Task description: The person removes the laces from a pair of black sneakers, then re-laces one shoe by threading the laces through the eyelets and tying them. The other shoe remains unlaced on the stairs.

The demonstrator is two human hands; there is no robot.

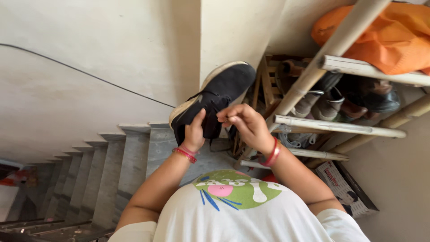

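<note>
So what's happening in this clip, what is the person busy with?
A person stands at the top of a staircase holding up a black shoe with a pale sole. The left hand grips it from below, while the right hand pinches something small at its opening, probably the lace. Beside them a shoe rack holds more footwear, with an orange bag on top.

Free room lies to the left — bare wall [89, 54] above, open staircase [103, 179] below. To the right, the slanted rack pole [331, 49] and the shoe rack [340, 127] crowd in close beside the right hand [248, 125]. A cardboard box [342, 188] blocks the floor at lower right.
</note>
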